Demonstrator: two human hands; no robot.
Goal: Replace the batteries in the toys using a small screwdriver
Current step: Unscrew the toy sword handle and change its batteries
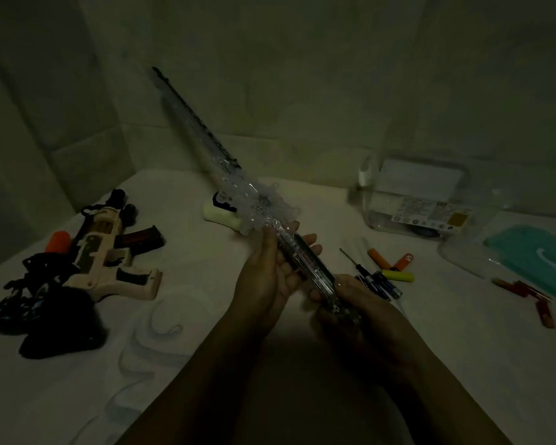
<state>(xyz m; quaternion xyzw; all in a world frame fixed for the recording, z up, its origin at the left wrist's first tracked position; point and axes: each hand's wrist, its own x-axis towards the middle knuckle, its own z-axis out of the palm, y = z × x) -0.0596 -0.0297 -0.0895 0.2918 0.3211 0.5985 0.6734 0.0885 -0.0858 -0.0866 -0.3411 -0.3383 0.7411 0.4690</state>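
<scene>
We see a white quilted mattress point(199, 303) carrying everything. Across it runs the long clear toy sword point(252, 195), its blade slanting up and away from both grips. The left grip point(270, 277) lies palm-up under the handle just below the guard, fingers spread fairly straight and poking out past the far side, cradling rather than clamping. The right grip point(350, 306) is curled tight round the near end of the handle.

Well off beyond the left grip lies a tan and black toy gun point(109, 252). Far beyond the right grip stands a clear plastic box point(414, 200). Just outside the right grip lie dark batteries point(386, 284), touching or almost touching the small screwdriver point(355, 266), whose tip points away from us. A little farther out lie two orange batteries point(402, 261) and a yellow cylinder point(398, 276).
</scene>
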